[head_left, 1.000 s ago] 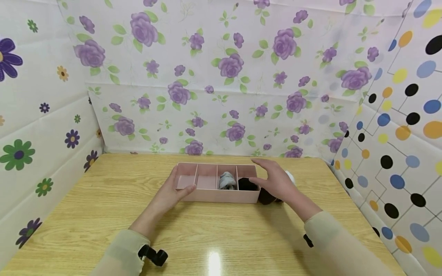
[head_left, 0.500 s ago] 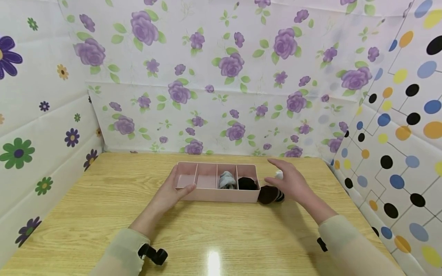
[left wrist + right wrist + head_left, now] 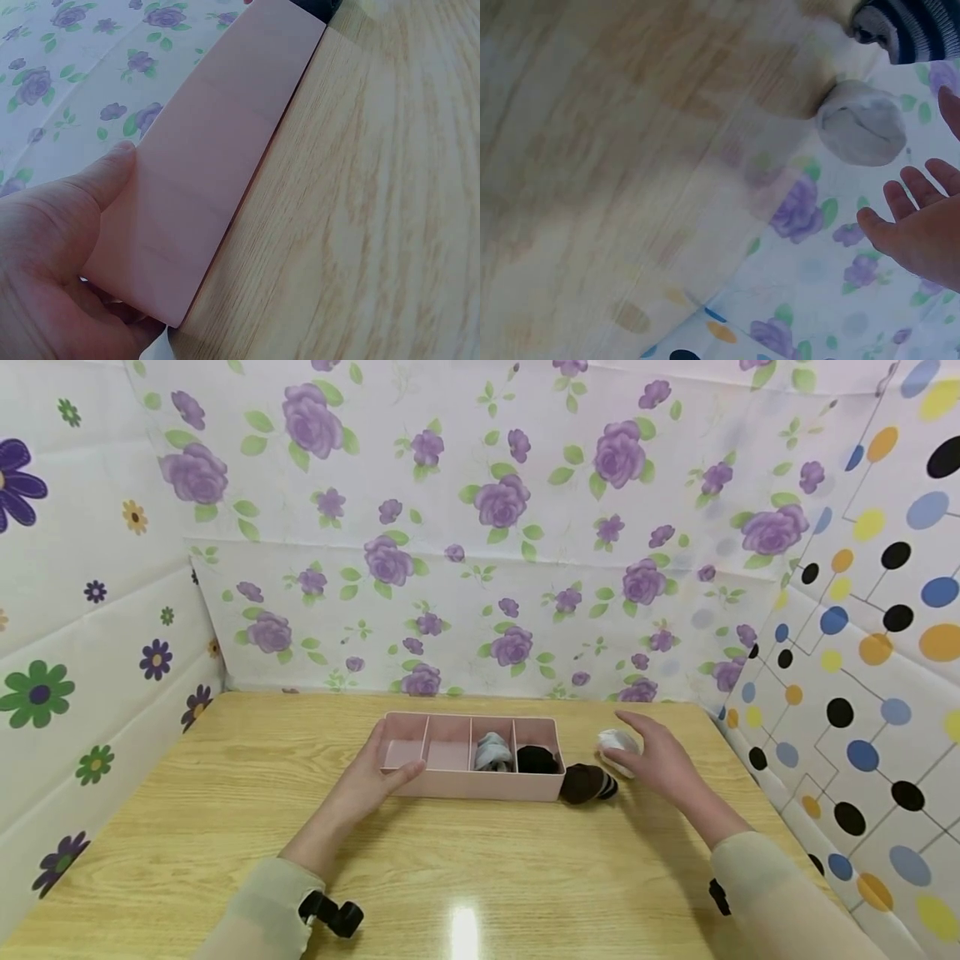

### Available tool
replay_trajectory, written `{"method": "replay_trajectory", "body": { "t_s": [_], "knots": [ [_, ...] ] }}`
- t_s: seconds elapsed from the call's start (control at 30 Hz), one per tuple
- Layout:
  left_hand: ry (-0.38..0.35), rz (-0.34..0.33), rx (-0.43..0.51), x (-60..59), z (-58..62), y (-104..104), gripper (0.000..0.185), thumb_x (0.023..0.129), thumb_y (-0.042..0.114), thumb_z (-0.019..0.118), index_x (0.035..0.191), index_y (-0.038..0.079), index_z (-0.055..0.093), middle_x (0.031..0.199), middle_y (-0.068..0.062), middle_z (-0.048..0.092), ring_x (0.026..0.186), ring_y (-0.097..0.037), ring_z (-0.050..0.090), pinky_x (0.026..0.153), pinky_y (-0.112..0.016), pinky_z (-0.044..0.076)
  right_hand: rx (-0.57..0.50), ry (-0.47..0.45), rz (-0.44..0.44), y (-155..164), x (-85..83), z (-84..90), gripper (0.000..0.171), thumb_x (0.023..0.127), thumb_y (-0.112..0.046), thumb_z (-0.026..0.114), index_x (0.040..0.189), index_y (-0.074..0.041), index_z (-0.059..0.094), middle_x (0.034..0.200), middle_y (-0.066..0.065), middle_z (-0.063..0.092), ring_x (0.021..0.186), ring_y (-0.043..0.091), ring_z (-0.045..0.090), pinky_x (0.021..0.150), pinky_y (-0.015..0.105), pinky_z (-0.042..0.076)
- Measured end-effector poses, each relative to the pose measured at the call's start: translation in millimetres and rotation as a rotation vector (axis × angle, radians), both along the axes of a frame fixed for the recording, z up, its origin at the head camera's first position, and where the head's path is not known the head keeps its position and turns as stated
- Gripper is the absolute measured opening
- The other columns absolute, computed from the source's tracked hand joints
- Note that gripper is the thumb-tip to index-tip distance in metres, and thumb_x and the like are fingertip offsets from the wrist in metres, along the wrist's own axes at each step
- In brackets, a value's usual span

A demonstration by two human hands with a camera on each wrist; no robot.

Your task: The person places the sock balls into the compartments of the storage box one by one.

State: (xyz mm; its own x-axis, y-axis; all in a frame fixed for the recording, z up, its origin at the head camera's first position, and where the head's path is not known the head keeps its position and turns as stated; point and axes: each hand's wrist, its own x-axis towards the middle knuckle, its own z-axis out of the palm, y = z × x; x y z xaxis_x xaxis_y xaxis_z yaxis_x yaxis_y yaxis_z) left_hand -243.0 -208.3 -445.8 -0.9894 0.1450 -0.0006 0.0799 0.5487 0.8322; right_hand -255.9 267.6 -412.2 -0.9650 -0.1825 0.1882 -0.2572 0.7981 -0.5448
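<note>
My left hand (image 3: 369, 781) grips the left end of a pink divided box (image 3: 474, 786), its thumb over the front rim. A grey rolled sock (image 3: 492, 750) sits in the third compartment from the left. In the rightmost one lies a black cloth bundle (image 3: 537, 760). Beside the box's right end rests a dark brown rolled sock (image 3: 581, 783) with a striped end. Just behind and right of it is a white rolled bundle (image 3: 609, 742), partly covered by my right hand (image 3: 663, 767). The right wrist view shows that hand with fingers apart beside the white bundle (image 3: 861, 124).
The wooden table (image 3: 450, 868) meets a floral sheet (image 3: 450, 610) at the back. A dotted sheet (image 3: 862, 710) stands at the right, a flower-print sheet (image 3: 97, 635) at the left. The box's two left compartments hold nothing.
My right hand has moved right, away from the box's right end and past the brown sock to the white bundle, uncovering the brown sock. The left hand has stayed on the box.
</note>
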Motion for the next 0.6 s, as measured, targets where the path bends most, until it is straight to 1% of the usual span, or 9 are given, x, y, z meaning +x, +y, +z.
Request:
{"method": "replay_trajectory", "body": {
  "t_s": [0.2, 0.4, 0.53, 0.6],
  "knots": [
    [-0.007, 0.000, -0.004, -0.2, 0.6, 0.7, 0.122, 0.102, 0.058, 0.076, 0.178, 0.012, -0.008, 0.180, -0.029, 0.010, 0.162, -0.054, 0.021, 0.131, -0.068, 0.019, 0.016, -0.030, -0.027, 8.6, -2.1, -6.2, 0.082, 0.107, -0.032, 0.078, 0.170, 0.000, 0.037, 0.171, 0.032, 0.036, 0.156, 0.056, 0.033, 0.122, 0.074, 0.033],
    [-0.005, 0.000, -0.011, 0.5, 1.3, 0.4, 0.121, 0.102, 0.057, 0.076, 0.178, 0.013, -0.008, 0.181, -0.028, 0.009, 0.163, -0.053, 0.019, 0.131, -0.068, 0.017, 0.010, -0.074, -0.037, 14.7, -8.1, -14.8, 0.084, 0.108, -0.033, 0.076, 0.171, 0.000, 0.033, 0.171, 0.034, 0.033, 0.156, 0.058, 0.031, 0.123, 0.076, 0.031],
    [0.001, 0.002, -0.018, 0.4, 0.7, 0.1, 0.121, 0.103, 0.057, 0.076, 0.178, 0.012, -0.008, 0.181, -0.029, 0.010, 0.163, -0.054, 0.019, 0.131, -0.068, 0.017, 0.012, -0.090, -0.040, 17.1, -11.0, -19.7, 0.084, 0.108, -0.034, 0.076, 0.171, 0.000, 0.034, 0.170, 0.035, 0.034, 0.155, 0.059, 0.032, 0.123, 0.076, 0.031],
    [0.004, 0.002, -0.023, 0.3, 0.5, -0.1, 0.121, 0.103, 0.057, 0.076, 0.178, 0.012, -0.008, 0.180, -0.030, 0.010, 0.162, -0.054, 0.020, 0.131, -0.068, 0.018, 0.015, -0.095, -0.037, 17.9, -11.7, -21.3, 0.084, 0.108, -0.035, 0.076, 0.171, 0.001, 0.035, 0.169, 0.036, 0.036, 0.154, 0.059, 0.033, 0.122, 0.076, 0.033]
  ]
}}
